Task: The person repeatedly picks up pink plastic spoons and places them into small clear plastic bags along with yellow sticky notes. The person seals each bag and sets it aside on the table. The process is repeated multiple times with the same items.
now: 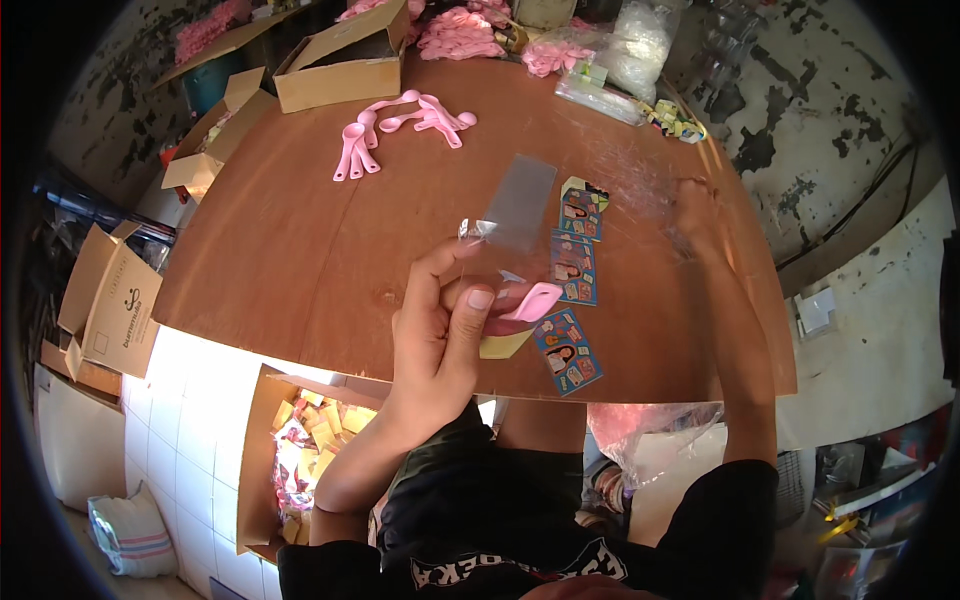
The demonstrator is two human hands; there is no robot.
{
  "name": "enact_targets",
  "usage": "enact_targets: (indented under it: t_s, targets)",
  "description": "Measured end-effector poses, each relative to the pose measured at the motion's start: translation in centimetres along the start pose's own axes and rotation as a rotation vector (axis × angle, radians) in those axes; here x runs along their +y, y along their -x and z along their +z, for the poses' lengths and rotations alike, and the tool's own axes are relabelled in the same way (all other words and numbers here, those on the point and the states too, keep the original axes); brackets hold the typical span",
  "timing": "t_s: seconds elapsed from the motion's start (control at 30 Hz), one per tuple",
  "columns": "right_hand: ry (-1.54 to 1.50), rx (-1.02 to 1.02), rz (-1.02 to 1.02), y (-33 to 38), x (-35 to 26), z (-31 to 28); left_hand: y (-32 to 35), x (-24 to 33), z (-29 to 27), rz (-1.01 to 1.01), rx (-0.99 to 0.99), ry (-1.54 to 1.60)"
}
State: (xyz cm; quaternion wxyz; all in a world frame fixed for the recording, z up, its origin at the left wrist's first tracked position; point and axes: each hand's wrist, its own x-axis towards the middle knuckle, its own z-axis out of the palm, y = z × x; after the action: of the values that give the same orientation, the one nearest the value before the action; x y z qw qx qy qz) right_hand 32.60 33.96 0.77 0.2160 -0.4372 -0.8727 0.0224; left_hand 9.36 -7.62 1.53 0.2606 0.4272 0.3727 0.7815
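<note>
The head camera, wide and curved at its rim, looks down from close above: tabletop (pixel 285 260) across the middle, left hand (pixel 435 325) near the centre, black shirt (pixel 475 530) at the lower edge.

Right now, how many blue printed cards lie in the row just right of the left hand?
3: the far card, the middle card next to it, and the near card by the table's front edge. More may be hidden underneath.

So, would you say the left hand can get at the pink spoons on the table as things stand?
Probably not without letting go first: the left hand holds clear plastic packaging, though nothing visible blocks the way across the table to the pink spoons.
</note>
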Motion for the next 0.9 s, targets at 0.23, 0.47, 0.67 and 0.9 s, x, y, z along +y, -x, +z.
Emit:
enact_targets:
  t_s: [0.23, 0.47, 0.67, 0.9]
  targets:
    - [-0.789, 0.015, -0.048, 7.3, -12.5, -3.5, -0.7, -1.0, 0.7, -0.056, 0.005, 0.010]
    - [-1.222, -0.282, -0.311, 13.3, -24.1, -6.5, -1.3, -2.7, 1.6, -0.143, -0.101, 0.047]
    - [-1.150, 0.247, -0.687, 11.6, -25.8, -9.6, -2.3, -1.9, -0.7, 0.185, -0.140, -0.200]
    - [-0.965, 0.043, -0.563, 11.4, -25.9, -7.4, -3.4, -2.2, -0.5, 0.017, -0.277, -0.438]
